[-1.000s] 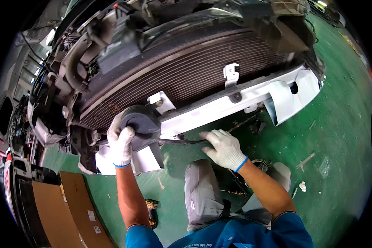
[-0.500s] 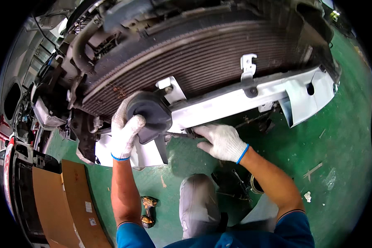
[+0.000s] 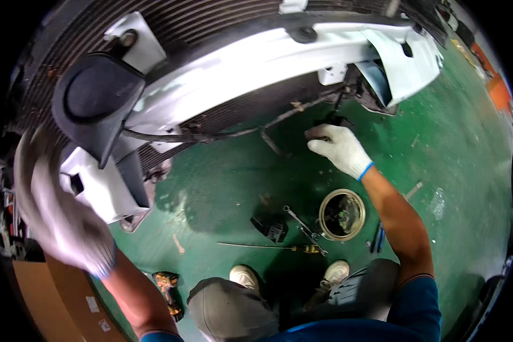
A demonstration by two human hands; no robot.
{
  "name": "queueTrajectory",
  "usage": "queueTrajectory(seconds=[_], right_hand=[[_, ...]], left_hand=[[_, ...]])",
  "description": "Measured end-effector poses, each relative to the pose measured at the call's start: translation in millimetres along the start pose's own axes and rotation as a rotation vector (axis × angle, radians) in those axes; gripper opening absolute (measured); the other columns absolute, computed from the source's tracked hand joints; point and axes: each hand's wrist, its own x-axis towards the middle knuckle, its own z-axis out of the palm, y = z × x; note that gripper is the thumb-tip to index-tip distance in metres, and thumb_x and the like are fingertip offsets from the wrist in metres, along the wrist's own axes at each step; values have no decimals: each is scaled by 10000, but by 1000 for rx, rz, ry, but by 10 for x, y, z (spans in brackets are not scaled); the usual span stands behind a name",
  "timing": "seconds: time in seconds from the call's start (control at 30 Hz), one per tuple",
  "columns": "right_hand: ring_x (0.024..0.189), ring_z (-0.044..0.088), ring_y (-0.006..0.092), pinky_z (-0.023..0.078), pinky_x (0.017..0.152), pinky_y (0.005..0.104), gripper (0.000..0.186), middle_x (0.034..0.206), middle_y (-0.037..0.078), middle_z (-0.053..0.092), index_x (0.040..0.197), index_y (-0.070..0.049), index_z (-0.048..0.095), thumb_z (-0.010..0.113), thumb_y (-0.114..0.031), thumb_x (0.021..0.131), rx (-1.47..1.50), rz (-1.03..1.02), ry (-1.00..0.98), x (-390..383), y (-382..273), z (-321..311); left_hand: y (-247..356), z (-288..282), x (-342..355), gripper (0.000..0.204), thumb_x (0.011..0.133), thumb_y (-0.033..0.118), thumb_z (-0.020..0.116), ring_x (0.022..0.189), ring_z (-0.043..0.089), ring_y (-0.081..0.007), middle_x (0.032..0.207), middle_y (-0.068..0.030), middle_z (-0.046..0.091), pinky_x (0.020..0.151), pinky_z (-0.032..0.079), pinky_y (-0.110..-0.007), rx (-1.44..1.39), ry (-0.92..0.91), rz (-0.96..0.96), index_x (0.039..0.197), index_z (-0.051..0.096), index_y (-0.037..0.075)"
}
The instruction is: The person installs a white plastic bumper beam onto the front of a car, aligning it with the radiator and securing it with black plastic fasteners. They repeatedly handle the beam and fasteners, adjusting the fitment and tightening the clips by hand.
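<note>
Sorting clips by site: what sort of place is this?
Probably a vehicle repair workshop: a car's exposed radiator with a white crossbeam in front of it, and a cordless power tool and screwdriver lying on a green floor.

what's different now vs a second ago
The left hand has let go of the round black part and drawn off to its lower left, blurred. The right hand has moved right along the white beam, now over the green floor. The black part stays at the beam's left; the drill still lies there.
</note>
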Motion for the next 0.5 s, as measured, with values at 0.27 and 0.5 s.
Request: queueTrajectory(seconds=[0.27, 0.5], right_hand=[[792, 683, 156, 554, 703, 308, 405, 999, 95, 756, 1288, 34, 673, 725, -217, 976, 466, 181, 374, 120, 371, -113], [758, 688, 194, 569, 671, 315, 294, 1005, 137, 743, 1223, -32, 640, 678, -252, 1033, 872, 67, 327, 390, 103, -342]], left_hand=[[396, 585, -1239, 492, 945, 215, 763, 1017, 681, -185, 1143, -135, 710, 947, 552, -330, -521, -469, -1052, 1335, 615, -46], [-29, 1178, -1444, 508, 994, 311, 732, 902, 699, -175, 1083, -124, 736, 820, 579, -318, -609, -479, -1147, 1349, 626, -38]])
